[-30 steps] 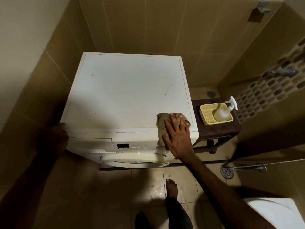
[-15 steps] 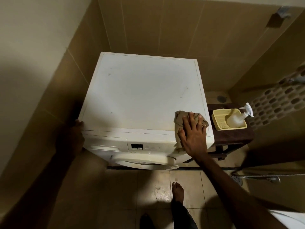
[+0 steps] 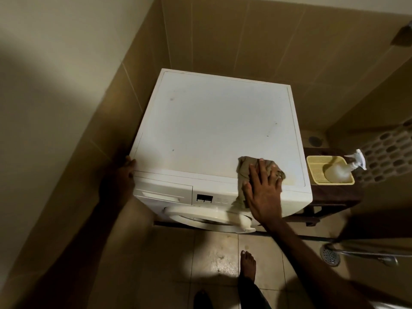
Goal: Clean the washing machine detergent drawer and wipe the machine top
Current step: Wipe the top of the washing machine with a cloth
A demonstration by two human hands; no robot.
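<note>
At the front right corner of the machine top [image 3: 214,130], right hand [image 3: 264,190] lies flat, fingers straight and spread, pressing a crumpled tan cloth [image 3: 245,169] against the white surface. Cloth bunches under and ahead of the fingertips; part of it hangs over the front edge, just left of the palm, down onto the control panel [image 3: 214,198]. Not a clenched grip: open palm bearing down on the cloth.

Left of the pressing hand, across the panel, the detergent drawer [image 3: 163,191] sits closed, flush with the front. Left hand [image 3: 121,177] is at the machine's front left corner, just beside the drawer, fingers curled against the corner edge; in deep shadow, so how firmly it grips I cannot tell.

Below the right hand, the round door [image 3: 207,216] of the washer. Right of that hand, past the machine's side, a dark stool [image 3: 334,192] carries a yellow basket [image 3: 314,172] with a spray bottle [image 3: 341,170] lying tilted in it. Faint specks and a scratch show on the top, beyond the cloth. One bare foot [image 3: 247,265] on the tiled floor, directly under the right forearm.
</note>
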